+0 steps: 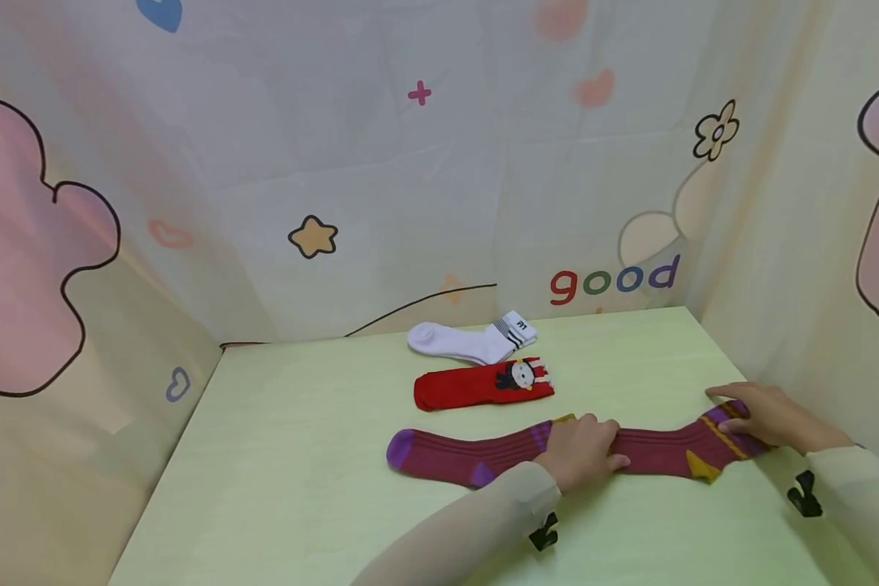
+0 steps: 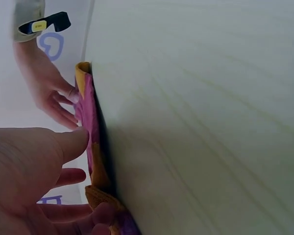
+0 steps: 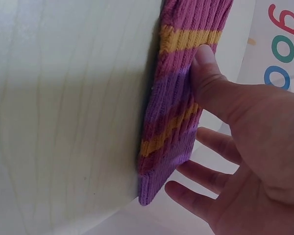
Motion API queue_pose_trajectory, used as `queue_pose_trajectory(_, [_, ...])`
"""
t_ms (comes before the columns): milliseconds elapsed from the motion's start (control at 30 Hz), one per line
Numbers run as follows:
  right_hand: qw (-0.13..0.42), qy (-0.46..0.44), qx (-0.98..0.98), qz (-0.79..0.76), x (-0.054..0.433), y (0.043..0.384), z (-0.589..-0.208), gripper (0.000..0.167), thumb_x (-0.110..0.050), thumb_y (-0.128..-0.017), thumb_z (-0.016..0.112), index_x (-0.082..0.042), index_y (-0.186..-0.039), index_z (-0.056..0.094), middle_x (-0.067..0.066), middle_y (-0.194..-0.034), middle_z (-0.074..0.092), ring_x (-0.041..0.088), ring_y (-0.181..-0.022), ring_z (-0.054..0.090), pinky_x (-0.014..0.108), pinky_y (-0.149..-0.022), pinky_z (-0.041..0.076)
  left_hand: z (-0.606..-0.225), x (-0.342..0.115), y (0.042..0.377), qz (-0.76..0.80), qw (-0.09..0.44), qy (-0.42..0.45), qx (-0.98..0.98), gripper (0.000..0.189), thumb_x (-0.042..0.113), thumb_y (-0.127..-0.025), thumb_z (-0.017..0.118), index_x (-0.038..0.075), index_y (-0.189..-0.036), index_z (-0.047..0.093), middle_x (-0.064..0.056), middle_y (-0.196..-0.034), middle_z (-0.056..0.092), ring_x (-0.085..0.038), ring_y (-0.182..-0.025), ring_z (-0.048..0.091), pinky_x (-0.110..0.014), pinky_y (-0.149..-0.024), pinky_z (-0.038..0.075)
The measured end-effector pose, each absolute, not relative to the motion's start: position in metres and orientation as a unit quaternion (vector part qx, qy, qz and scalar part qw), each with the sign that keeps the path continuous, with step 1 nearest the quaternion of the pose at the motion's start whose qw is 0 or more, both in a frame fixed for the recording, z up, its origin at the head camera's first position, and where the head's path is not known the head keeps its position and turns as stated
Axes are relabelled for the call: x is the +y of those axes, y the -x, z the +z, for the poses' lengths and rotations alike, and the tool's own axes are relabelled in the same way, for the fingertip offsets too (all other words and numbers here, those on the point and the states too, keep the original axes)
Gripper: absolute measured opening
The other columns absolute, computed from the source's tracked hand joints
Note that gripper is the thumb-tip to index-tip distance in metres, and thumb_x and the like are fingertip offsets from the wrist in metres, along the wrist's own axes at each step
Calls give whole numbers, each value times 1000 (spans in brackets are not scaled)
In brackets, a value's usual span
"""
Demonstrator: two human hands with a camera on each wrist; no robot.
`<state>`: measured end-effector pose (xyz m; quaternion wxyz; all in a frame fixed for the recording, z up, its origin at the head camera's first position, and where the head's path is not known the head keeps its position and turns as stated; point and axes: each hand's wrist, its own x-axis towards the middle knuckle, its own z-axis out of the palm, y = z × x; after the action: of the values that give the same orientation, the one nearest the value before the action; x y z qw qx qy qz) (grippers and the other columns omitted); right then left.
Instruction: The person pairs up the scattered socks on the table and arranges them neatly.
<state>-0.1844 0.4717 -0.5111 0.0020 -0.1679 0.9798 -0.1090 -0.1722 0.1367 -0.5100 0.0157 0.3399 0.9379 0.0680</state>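
Two maroon ribbed socks lie end to end along the table. The left-hand sock [image 1: 439, 457] has a purple toe and heel and a yellow-edged cuff. The right-hand sock [image 1: 655, 452] has a yellow heel and a purple-and-yellow striped cuff [image 3: 171, 112]. My left hand [image 1: 580, 452] rests where the two socks meet, hiding that part in the head view; its thumb [image 2: 73, 144] touches the maroon fabric. On the striped cuff lies my right hand [image 1: 772, 415], thumb on top, other fingers spread loosely along the far edge.
Behind the maroon socks lies a red sock [image 1: 454, 387] with a cartoon figure. Farther back is a white sock [image 1: 454, 342] with dark cuff stripes. A printed curtain [image 1: 381, 163] encloses the pale green table [image 1: 278, 488] at the back and sides.
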Motion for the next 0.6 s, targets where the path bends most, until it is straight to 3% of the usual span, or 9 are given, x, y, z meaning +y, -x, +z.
queue_pose_trajectory(600, [3,146,984,-99,470,185,-508,49,-21,-81,86,7,-117,67,32,-109,65,47,-97,60,66,-82,51,-518,142,166,33,-10,-332,943,27,51,-96,68,30,-112,71,9,-94,63,-6,-73,57,-27,-52,44])
